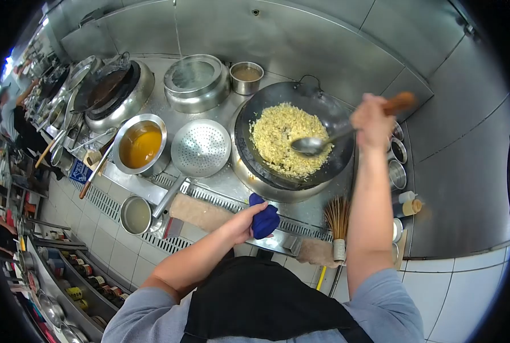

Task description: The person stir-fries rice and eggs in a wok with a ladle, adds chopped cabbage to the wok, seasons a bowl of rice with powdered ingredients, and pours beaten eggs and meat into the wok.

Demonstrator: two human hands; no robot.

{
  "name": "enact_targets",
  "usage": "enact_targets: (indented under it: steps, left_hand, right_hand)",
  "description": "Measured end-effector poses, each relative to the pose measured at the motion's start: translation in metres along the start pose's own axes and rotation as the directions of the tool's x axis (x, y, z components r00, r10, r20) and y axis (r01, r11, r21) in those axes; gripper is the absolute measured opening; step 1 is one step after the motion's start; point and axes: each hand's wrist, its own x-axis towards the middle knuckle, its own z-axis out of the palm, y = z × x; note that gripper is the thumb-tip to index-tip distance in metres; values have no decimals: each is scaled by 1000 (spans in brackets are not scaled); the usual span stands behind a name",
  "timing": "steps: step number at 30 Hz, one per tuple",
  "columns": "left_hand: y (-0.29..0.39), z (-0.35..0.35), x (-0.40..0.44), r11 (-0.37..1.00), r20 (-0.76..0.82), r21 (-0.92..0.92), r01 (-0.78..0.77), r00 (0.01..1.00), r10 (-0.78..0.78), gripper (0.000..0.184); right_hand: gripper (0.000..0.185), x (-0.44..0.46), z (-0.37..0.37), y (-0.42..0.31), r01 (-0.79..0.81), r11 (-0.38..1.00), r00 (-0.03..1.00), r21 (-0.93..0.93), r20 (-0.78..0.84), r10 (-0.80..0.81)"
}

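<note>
R hand (pixel 371 123) clamped on ladle (pixel 307 147), bowl at rice (pixel 283 128) in wok (pixel 340 116), R side of counter (pixel 209 191); prob. mid-stir. L hand (pixel 241 224) closed on cloth (pixel 264 222), near side, apart from wok. Next move calls for firm R grip.

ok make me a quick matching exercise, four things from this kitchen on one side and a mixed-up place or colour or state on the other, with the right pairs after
1. ladle
2. cloth
3. strainer
4. brush

A. dotted with holes
B. bristles pointing away from the person
C. gripped in the right hand, scoop in the wok
D. blue, in the left hand

Pairs: 1-C, 2-D, 3-A, 4-B
</note>
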Motion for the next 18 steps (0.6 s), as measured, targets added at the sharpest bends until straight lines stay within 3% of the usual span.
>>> enact_targets:
  steps: [2,3,5,6,8,12,14,16,18]
  left_hand:
    - [8,3,5,999,43,-33,-20,999,22,44]
    - [13,0,11,1000,96,14,3,995,-4,48]
    - [25,1,26,999,124,47,11,992,-16,51]
    - [32,4,33,997,155,79,17,987,-29,54]
    - [45,17,45,997,159,77,7,987,-19,57]
    - [49,34,62,991,-2,133,-13,1000,13,52]
    - [40,30,73,986,-60,168,15,998,-5,45]
    - [33,30,73,990,-83,137,30,996,-18,40]
    - [33,37,72,998,-122,70,7,993,2,40]
  right_hand:
    - [23,-5,-27,-46,148,989,989,-24,33,-147]
    - [23,-9,-38,-41,147,989,989,-22,30,-146]
    - [24,-16,-63,-10,197,975,948,104,-276,-162]
    - [28,-19,-52,23,190,981,914,48,-374,-159]
    - [32,-11,-45,39,70,984,973,162,-227,-32]
    - [35,16,-33,-4,45,989,948,139,-318,2]
    - [35,16,-42,-5,304,944,878,128,-422,-226]
    - [34,27,-43,42,255,953,821,164,-557,-123]
    - [33,36,-33,48,-17,985,980,172,-193,51]
